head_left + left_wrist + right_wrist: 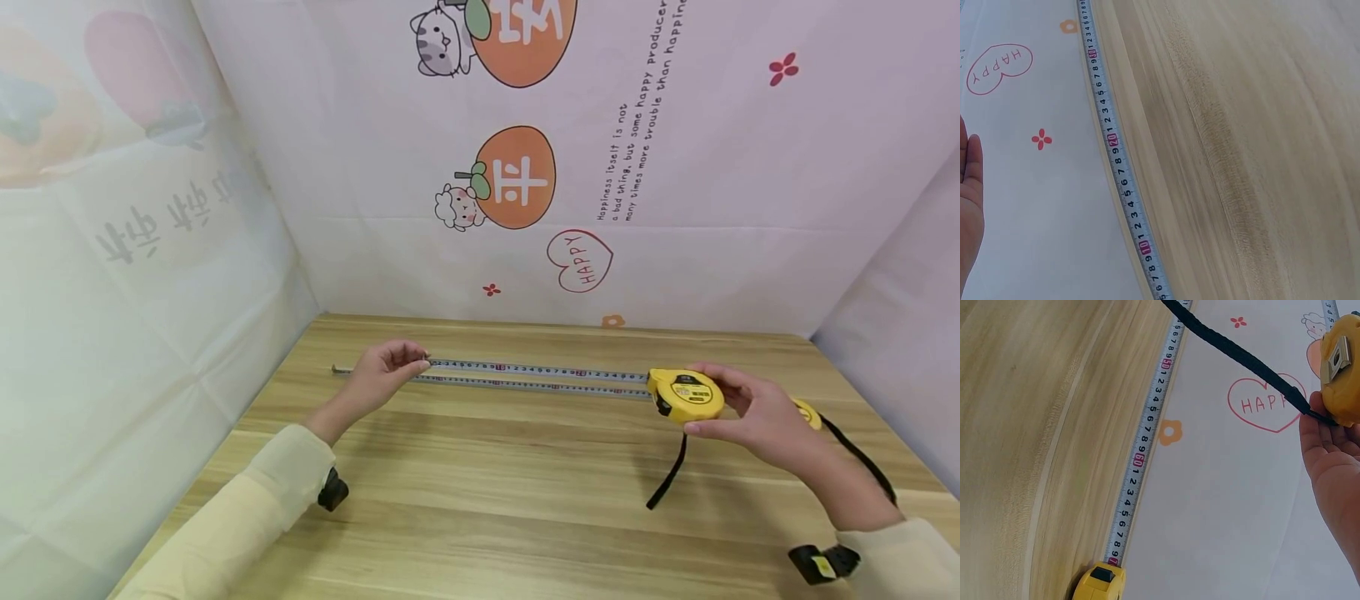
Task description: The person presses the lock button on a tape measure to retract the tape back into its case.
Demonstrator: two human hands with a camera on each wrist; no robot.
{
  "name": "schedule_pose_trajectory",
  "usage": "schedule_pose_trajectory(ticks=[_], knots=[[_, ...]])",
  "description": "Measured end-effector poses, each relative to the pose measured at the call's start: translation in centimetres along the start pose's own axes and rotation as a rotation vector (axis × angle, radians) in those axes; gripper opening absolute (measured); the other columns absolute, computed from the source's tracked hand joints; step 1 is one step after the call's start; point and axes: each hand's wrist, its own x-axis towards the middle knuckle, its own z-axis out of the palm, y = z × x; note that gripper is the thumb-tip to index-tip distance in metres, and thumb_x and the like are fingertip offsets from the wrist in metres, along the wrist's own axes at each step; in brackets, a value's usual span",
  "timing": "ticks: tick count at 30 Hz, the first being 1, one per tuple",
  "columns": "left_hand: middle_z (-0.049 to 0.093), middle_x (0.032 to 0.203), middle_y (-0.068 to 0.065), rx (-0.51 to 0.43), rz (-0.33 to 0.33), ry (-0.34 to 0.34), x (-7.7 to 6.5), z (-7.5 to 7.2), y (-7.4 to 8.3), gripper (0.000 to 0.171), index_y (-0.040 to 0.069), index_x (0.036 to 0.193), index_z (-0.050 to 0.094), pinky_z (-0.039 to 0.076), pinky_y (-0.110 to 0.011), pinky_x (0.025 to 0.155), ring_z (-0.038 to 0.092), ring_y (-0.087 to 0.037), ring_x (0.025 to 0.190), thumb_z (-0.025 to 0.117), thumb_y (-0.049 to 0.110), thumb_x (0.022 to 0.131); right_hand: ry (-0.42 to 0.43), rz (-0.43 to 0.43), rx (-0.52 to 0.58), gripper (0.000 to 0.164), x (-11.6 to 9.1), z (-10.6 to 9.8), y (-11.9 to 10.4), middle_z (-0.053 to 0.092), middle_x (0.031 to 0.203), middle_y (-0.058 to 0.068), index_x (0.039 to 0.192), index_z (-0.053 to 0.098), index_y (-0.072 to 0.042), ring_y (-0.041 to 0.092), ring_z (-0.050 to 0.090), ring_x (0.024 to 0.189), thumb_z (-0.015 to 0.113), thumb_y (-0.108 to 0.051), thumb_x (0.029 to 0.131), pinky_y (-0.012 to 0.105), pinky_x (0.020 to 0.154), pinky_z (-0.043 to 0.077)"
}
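In the head view, my right hand [765, 412] grips a yellow tape measure [686, 396] by its case, above the table, with a black strap [667, 479] hanging from it. Its blade [536, 369] runs out to the left. At the blade's end, my left hand [386, 375] pinches the tip between thumb and fingers. A second yellow tape measure [1099, 586] lies on the table, partly behind my right wrist in the head view. Its drawn-out blade [1116, 150] lies along the wood, past my left hand, to a metal end hook [335, 369].
The wooden table [480, 492] meets a white printed cloth [390, 250] along its back edge. Cloth walls also stand at the left [112, 358] and right [911, 333]. The lying tape's black strap [862, 458] passes behind my right wrist.
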Motion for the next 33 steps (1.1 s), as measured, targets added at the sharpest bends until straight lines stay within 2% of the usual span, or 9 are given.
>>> schedule_pose_trajectory(ticks=[6, 11, 14, 19, 20, 24, 26, 31, 33], knots=[[0.067, 0.1, -0.013, 0.018, -0.015, -0.003, 0.2, 0.3, 0.3, 0.017, -0.001, 0.109, 0.065, 0.053, -0.027, 0.071, 0.063, -0.022, 0.087, 0.063, 0.008, 0.096, -0.01, 0.002, -0.004, 0.076, 0.1, 0.0, 0.0, 0.045, 0.137, 0.027, 0.141, 0.04, 0.009, -0.02, 0.042, 0.106, 0.081, -0.014, 0.081, 0.004, 0.083, 0.039], [0.067, 0.099, -0.014, 0.042, -0.01, -0.008, -0.3, 0.5, 2.3, 0.016, -0.003, 0.108, 0.065, 0.052, -0.026, 0.071, 0.062, -0.017, 0.084, 0.061, 0.005, 0.096, -0.007, -0.002, -0.015, 0.074, 0.1, 0.0, -0.1, 0.048, 0.134, 0.025, 0.14, 0.042, 0.006, -0.019, 0.044, 0.105, 0.081, -0.015, 0.081, 0.005, 0.082, 0.04], [0.067, 0.098, -0.013, 0.039, 0.002, -0.006, -0.6, 0.6, 3.4, 0.015, -0.004, 0.107, 0.065, 0.052, -0.026, 0.071, 0.063, -0.023, 0.085, 0.061, 0.005, 0.096, -0.006, -0.003, -0.017, 0.074, 0.1, 0.1, -0.3, 0.048, 0.133, 0.024, 0.139, 0.043, 0.006, -0.019, 0.045, 0.105, 0.082, -0.015, 0.081, 0.005, 0.082, 0.039], [0.067, 0.097, -0.015, 0.003, 0.009, -0.014, -0.6, 0.8, 3.6, 0.015, -0.006, 0.107, 0.065, 0.051, -0.024, 0.07, 0.06, -0.045, 0.09, 0.061, 0.004, 0.096, -0.004, -0.004, -0.025, 0.075, 0.1, 0.1, -0.4, 0.048, 0.133, 0.025, 0.139, 0.042, 0.008, -0.02, 0.044, 0.104, 0.082, -0.016, 0.08, 0.004, 0.082, 0.039], [0.067, 0.097, -0.015, 0.0, 0.008, -0.015, -0.6, 0.8, 3.6, 0.015, -0.006, 0.107, 0.065, 0.051, -0.024, 0.07, 0.059, -0.046, 0.091, 0.061, 0.004, 0.096, -0.004, -0.004, -0.025, 0.075, 0.1, 0.1, -0.4, 0.048, 0.133, 0.025, 0.139, 0.042, 0.008, -0.02, 0.044, 0.104, 0.082, -0.016, 0.08, 0.004, 0.082, 0.039], [0.067, 0.097, -0.016, 0.02, 0.005, -0.013, -0.6, 0.9, 3.8, 0.014, -0.005, 0.106, 0.066, 0.051, -0.024, 0.069, 0.062, -0.029, 0.085, 0.062, 0.004, 0.095, 0.002, -0.018, -0.031, 0.074, 0.2, 0.2, -0.4, 0.049, 0.133, 0.024, 0.138, 0.043, 0.007, -0.019, 0.044, 0.104, 0.082, -0.016, 0.08, 0.004, 0.082, 0.039], [0.067, 0.098, -0.018, 0.025, -0.001, -0.012, -0.6, 0.9, 4.1, 0.014, -0.004, 0.106, 0.066, 0.05, -0.024, 0.069, 0.062, -0.027, 0.085, 0.063, 0.005, 0.095, 0.003, -0.022, -0.03, 0.074, 0.2, 0.2, -0.4, 0.049, 0.132, 0.023, 0.138, 0.044, 0.007, -0.019, 0.045, 0.104, 0.083, -0.016, 0.08, 0.004, 0.082, 0.039], [0.065, 0.101, -0.025, 0.0, -0.008, -0.017, -0.7, 0.9, 4.2, 0.015, -0.005, 0.107, 0.065, 0.05, -0.022, 0.069, 0.059, -0.048, 0.091, 0.062, 0.005, 0.096, 0.003, -0.021, -0.03, 0.074, 0.2, 0.3, -0.5, 0.049, 0.132, 0.024, 0.138, 0.043, 0.007, -0.019, 0.045, 0.104, 0.083, -0.015, 0.079, 0.004, 0.082, 0.039], [0.065, 0.101, -0.024, -0.002, -0.005, -0.018, -0.7, 0.9, 4.2, 0.015, -0.005, 0.107, 0.065, 0.05, -0.022, 0.069, 0.059, -0.048, 0.092, 0.062, 0.005, 0.096, 0.002, -0.024, -0.026, 0.074, 0.1, 0.2, -0.5, 0.049, 0.133, 0.025, 0.138, 0.043, 0.008, -0.018, 0.045, 0.104, 0.082, -0.014, 0.079, 0.004, 0.082, 0.039]])
